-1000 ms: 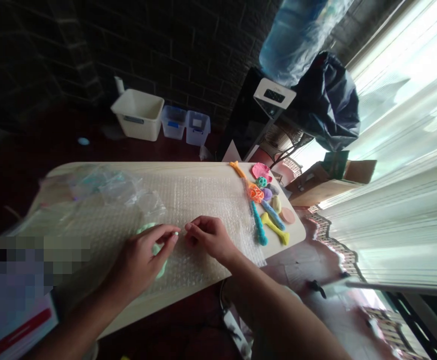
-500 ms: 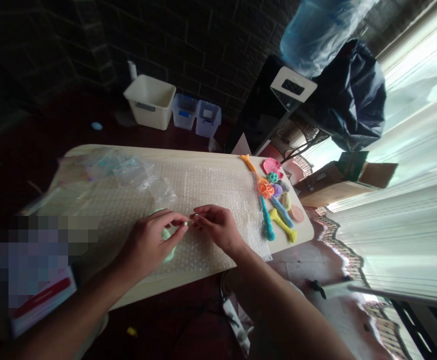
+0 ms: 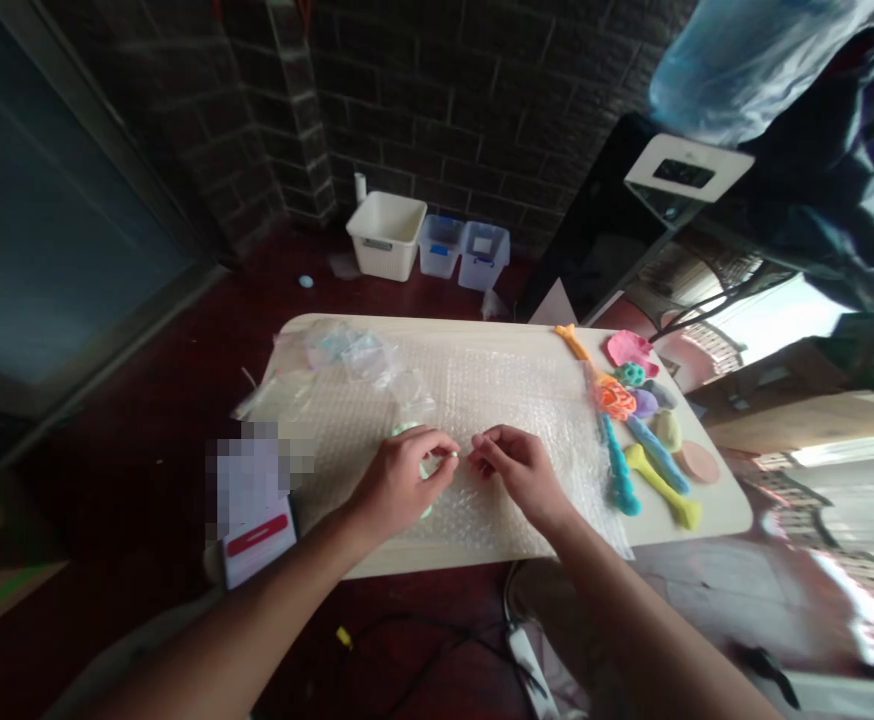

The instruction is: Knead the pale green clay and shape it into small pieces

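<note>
My left hand (image 3: 399,480) and my right hand (image 3: 519,468) meet fingertip to fingertip over a sheet of bubble wrap (image 3: 482,410) on a small pale table (image 3: 714,515). Both pinch a tiny whitish piece (image 3: 455,455) between thumb and fingers. A pale green lump of clay (image 3: 423,470) lies under my left hand, mostly hidden by it.
Colourful clay shapes (image 3: 636,425) lie in a row on the table's right side. Crumpled clear plastic bags (image 3: 347,355) sit at the far left corner. A white basket (image 3: 386,235) and two clear bins (image 3: 467,250) stand on the red floor beyond. Cables (image 3: 437,650) run under the table.
The camera has swung left and pulled back, so the table sits further right in view. My hands stay pinched together over the bubble wrap, a little closer to each other.
</note>
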### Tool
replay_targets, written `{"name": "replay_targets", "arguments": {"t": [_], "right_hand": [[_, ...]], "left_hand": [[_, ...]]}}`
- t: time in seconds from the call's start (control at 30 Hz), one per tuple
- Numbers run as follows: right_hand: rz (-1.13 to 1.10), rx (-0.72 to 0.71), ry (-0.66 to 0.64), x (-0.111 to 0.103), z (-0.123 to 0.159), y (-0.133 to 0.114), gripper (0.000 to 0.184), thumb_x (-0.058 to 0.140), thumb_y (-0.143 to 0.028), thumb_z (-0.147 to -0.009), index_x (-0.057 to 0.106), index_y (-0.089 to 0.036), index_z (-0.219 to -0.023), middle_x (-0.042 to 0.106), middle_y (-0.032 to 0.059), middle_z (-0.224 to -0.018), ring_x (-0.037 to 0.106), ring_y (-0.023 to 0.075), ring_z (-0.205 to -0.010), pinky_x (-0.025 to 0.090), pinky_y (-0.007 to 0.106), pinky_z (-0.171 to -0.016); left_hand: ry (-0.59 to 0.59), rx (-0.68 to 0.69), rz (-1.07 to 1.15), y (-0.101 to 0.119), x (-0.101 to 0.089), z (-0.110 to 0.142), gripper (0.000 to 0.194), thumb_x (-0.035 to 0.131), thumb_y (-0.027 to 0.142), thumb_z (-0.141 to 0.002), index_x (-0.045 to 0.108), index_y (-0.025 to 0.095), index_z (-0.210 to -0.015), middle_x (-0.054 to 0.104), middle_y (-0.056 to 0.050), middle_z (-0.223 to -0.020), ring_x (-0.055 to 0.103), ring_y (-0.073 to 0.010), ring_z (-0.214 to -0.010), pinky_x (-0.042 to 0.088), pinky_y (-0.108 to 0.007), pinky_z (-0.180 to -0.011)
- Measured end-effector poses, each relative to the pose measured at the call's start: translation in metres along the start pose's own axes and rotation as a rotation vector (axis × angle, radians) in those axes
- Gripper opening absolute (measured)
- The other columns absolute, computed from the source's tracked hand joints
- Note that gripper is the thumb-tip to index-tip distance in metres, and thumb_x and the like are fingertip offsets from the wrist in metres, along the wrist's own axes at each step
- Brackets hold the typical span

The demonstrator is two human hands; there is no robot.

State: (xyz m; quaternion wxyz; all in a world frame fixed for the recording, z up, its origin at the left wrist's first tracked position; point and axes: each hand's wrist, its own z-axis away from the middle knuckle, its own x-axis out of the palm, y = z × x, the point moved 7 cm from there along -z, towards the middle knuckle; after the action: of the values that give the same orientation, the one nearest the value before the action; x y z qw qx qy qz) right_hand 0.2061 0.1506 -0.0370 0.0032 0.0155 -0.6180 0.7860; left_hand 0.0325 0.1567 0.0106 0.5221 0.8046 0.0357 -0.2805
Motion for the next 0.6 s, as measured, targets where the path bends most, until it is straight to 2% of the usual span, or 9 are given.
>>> {"name": "replay_targets", "arguments": {"t": [0.13, 0.33, 0.6], "right_hand": [[0.0, -0.036, -0.03, 0.0023, 0.0005, -0.0038, 0.038, 0.083, -0.054, -0.081, 0.075, -0.016, -0.083, 0.074, 0.0052, -0.072, 0.064, 0.0145, -0.063, 0.05, 0.029, -0.061], [-0.077, -0.011, 0.0, -0.0021, 0.0008, -0.0027, 0.036, 0.091, -0.043, -0.074, 0.079, -0.018, -0.096, 0.076, 0.0039, -0.082, 0.064, 0.015, -0.071, 0.052, 0.03, -0.07], [-0.091, -0.018, -0.027, -0.0035, 0.0023, -0.0013, 0.031, 0.09, -0.04, -0.075, 0.082, -0.02, -0.098, 0.078, 0.0049, -0.087, 0.064, 0.0162, -0.073, 0.053, 0.032, -0.07]], "left_hand": [[0.008, 0.005, -0.006, 0.0014, -0.0006, -0.0011, 0.013, 0.062, 0.01, -0.092, 0.07, 0.019, -0.094, 0.075, -0.001, -0.089, 0.068, -0.0158, -0.082, 0.052, -0.027, -0.077], [0.009, -0.019, 0.0, -0.0002, -0.0019, -0.002, 0.014, 0.064, 0.009, -0.089, 0.071, 0.02, -0.094, 0.074, -0.002, -0.09, 0.067, -0.0162, -0.082, 0.053, -0.028, -0.077], [0.01, -0.028, -0.001, -0.0017, 0.0007, -0.0025, 0.014, 0.067, 0.01, -0.088, 0.073, 0.021, -0.094, 0.075, -0.002, -0.09, 0.068, -0.0166, -0.08, 0.055, -0.029, -0.076]]}}
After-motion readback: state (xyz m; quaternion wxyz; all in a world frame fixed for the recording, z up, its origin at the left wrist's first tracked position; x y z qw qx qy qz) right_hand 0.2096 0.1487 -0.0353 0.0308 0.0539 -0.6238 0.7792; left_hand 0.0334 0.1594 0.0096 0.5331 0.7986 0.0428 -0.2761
